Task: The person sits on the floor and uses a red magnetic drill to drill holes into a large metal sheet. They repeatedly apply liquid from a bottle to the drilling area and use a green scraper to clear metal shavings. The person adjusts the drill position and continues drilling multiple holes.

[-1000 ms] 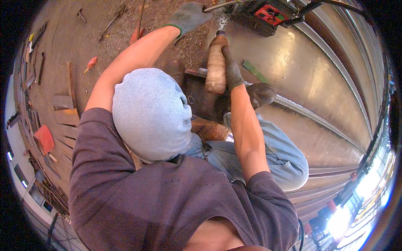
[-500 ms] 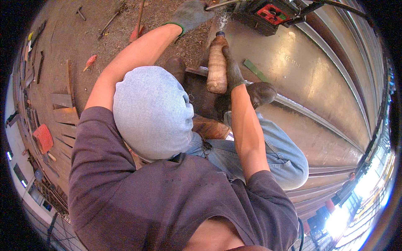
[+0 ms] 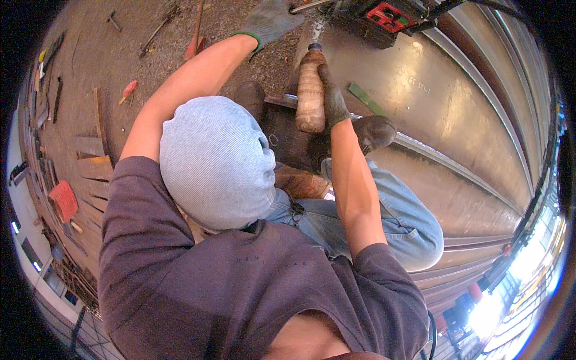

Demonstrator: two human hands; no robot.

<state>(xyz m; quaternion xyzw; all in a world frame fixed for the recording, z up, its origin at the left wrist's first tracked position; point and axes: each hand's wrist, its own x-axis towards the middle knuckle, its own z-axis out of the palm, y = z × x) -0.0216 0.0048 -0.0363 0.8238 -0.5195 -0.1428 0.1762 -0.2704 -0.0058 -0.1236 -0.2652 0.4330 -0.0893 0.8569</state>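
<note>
My right hand (image 3: 332,99), in a dark work glove, is wrapped around a dirty brownish plastic bottle (image 3: 310,93). Its dark cap end points away from me, over the near edge of a steel plate (image 3: 384,72). A white splash or streak (image 3: 318,27) shows on the steel just past the cap. At the top, my left hand (image 3: 270,25) wears a grey glove with a green cuff. It reaches beside the end of a thin metal tube (image 3: 312,6); whether the fingers grip it is unclear. A green strip (image 3: 367,99) lies on the plate.
A black machine with a red control panel (image 3: 390,17) stands on the steel at top right. Long steel beams (image 3: 480,114) run along the right. On the dirt floor at left lie a hammer (image 3: 155,36), a red-bristled brush (image 3: 63,201) and metal scraps (image 3: 90,144).
My left hand has shifted slightly left, and the bottle in my right hand has risen a little in the picture. The grip on the bottle is unchanged.
</note>
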